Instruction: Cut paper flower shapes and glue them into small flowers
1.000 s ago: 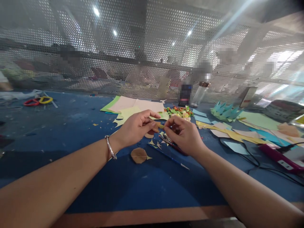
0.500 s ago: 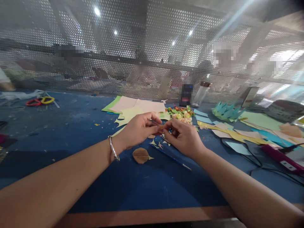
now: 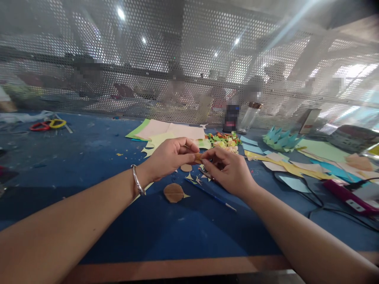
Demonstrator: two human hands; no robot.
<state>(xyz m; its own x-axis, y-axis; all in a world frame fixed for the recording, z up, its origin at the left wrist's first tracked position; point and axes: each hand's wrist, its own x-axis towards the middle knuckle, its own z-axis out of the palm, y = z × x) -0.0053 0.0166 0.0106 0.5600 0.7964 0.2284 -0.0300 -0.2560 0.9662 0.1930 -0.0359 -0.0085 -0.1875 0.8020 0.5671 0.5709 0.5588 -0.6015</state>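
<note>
"Risks, head view?"

"Left hand (image 3: 169, 158) and right hand (image 3: 230, 169) narrowly pinch a small tan piece (image 3: 199, 156) between them, above the table; uneven pulling could tear it."

"Surface, room?"

"Blue table (image 3: 177, 240), paper scraps (image 3: 189, 177), brown disc (image 3: 173, 193) nearer the wearer; perforated screen (image 3: 164, 47) behind."
</note>
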